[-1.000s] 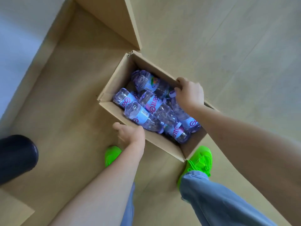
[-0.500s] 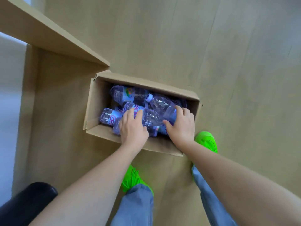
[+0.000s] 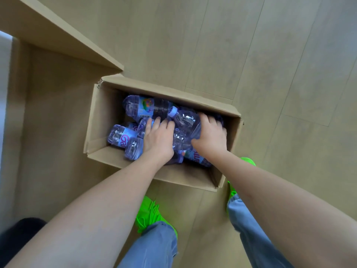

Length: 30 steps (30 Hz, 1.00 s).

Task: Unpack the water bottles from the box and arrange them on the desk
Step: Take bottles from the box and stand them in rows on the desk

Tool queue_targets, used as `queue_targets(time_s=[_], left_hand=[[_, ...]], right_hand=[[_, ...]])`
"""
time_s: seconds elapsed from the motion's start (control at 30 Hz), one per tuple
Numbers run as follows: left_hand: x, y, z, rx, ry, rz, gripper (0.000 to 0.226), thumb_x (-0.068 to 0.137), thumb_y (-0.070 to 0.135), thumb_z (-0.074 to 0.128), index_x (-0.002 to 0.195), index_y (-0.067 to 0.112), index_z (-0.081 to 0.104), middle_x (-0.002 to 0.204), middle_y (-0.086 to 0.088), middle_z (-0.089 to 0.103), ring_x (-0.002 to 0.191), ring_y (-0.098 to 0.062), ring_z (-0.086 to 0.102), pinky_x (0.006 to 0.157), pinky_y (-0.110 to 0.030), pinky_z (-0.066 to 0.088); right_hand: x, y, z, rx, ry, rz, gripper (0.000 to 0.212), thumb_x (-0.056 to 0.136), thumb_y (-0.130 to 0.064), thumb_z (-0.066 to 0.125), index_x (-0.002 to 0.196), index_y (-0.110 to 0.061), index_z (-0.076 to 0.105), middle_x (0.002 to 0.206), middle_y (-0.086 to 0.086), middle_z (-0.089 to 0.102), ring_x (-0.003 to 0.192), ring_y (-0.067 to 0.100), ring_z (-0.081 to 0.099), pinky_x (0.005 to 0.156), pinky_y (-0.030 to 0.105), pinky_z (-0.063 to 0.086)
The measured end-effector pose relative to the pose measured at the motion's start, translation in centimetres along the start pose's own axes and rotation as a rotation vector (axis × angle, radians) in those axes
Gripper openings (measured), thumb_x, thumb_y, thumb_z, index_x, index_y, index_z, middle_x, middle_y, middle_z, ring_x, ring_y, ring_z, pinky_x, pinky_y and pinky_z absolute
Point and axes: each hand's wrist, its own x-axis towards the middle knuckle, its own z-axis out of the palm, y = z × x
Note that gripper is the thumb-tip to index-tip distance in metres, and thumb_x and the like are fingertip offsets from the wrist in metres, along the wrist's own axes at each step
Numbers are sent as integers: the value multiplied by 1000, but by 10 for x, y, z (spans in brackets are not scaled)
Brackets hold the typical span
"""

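While I stand over the box (image 3: pixel 146 172) in the middle of the frame, my right hand (image 3: pixel 210 135) curls around a bottle (image 3: pixel 185 120). My left hand (image 3: pixel 157 138) rests flat on the bottles (image 3: pixel 133 148) inside.

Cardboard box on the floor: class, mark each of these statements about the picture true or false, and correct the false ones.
1. The water bottles lie on their sides in the box. True.
2. The box stands on the desk. False: it sits on the floor beside the desk.
3. Both hands are inside the box. True: the left hand and right hand reach in among the bottles.
4. The right hand grips the box's edge. False: its fingers curl round a bottle with a pale cap.
5. The person wears black shoes. False: the shoes are bright green.
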Motion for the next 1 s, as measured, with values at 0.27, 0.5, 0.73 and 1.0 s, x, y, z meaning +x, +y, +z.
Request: queue_targets(time_s=[0.27,0.5,0.73,1.0], left_hand=[[-13,-1,-16,47,101,44,73,61,2,73,126,19,45,114,-1,56,115,-25,50,112,-51,27],[-69,-3,-79,-90,72,-22,52,63,-3,66,100,21,37,102,-3,52,99,-27,51,90,-43,42],[-162,0,-205,-612,187,-351,52,61,21,78,98,16,42,99,-6,55,89,-29,57,70,-39,49],[-268,-16,-416,-885,481,-486,68,48,39,85,97,19,44,95,1,56,85,-24,56,65,-29,40]], right_hand=[[-4,0,-18,111,9,0,50,62,-30,76,101,-16,47,98,4,51,94,28,47,73,36,41],[-47,-13,-83,487,96,149,46,56,-31,78,90,-24,48,85,-12,53,81,13,51,56,20,35],[-105,-77,-228,610,136,156,56,52,-35,83,97,-18,53,90,-8,59,85,16,61,68,32,53],[-207,-178,-408,561,199,-116,57,56,-29,84,100,-18,50,89,-8,55,87,21,62,75,43,57]])
